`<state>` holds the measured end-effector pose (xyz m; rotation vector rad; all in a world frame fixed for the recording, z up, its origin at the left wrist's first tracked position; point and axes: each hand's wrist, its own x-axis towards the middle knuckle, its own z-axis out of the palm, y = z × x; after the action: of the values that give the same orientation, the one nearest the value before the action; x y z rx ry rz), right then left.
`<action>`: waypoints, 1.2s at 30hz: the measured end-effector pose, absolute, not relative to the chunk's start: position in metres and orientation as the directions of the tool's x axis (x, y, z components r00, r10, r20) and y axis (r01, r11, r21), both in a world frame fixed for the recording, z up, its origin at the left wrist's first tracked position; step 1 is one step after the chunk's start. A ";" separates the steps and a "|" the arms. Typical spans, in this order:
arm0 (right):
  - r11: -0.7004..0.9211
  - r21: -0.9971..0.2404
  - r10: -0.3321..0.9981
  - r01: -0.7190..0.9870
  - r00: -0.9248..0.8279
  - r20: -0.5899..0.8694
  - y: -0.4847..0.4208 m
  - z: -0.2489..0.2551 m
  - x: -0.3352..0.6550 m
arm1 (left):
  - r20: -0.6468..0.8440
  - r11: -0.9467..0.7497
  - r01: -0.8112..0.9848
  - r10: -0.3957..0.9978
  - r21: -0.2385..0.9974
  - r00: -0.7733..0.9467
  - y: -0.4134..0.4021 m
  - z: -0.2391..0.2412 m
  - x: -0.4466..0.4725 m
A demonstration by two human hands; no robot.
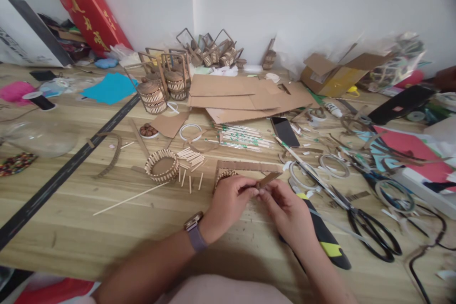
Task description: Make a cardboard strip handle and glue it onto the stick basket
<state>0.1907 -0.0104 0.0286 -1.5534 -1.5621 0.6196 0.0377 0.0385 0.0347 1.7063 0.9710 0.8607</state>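
Note:
My left hand (230, 199) and my right hand (285, 209) meet near the table's front middle, both pinched on a narrow brown cardboard strip (268, 179) that sticks up to the right. Behind my left hand lies a small round ring of sticks (225, 175), partly hidden. A corrugated cardboard strip (249, 166) lies flat just beyond my hands. To the left stands a finished stick-walled round basket (162, 165) with loose short sticks (190, 157) beside it. My left wrist wears a watch (194, 228).
Black scissors (370, 228) and a black-and-yellow knife (326, 237) lie right of my hands. A phone (285, 131), wrapped chopsticks (242, 137), tape rings (335, 164), flat cardboard sheets (242, 95), stacked miniature baskets (160, 85) and a cardboard box (335, 73) fill the wooden table (107, 228).

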 end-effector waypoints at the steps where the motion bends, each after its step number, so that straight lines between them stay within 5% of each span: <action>1: 0.116 -0.811 0.971 0.573 0.106 0.214 -0.011 0.029 0.190 | 0.109 -0.222 0.221 0.895 0.950 0.432 0.038 0.035 0.038; 12: 0.091 -0.800 0.979 0.593 0.092 0.180 -0.020 0.033 0.193 | 0.162 -0.279 0.271 0.909 0.921 0.385 0.036 0.029 0.035; 24: -0.205 -0.524 0.943 0.827 0.310 0.119 -0.070 0.002 0.238 | 0.150 -0.252 0.371 0.947 0.894 0.283 0.043 0.030 0.031; 36: -0.288 -0.597 0.926 0.749 0.376 0.025 -0.056 -0.003 0.233 | 0.153 -0.242 0.378 0.956 0.894 0.248 0.042 0.028 0.032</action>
<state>0.2334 -0.0563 -0.0027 -2.1181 -1.4393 0.4478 0.0320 0.0416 0.0285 1.7634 1.2311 0.9641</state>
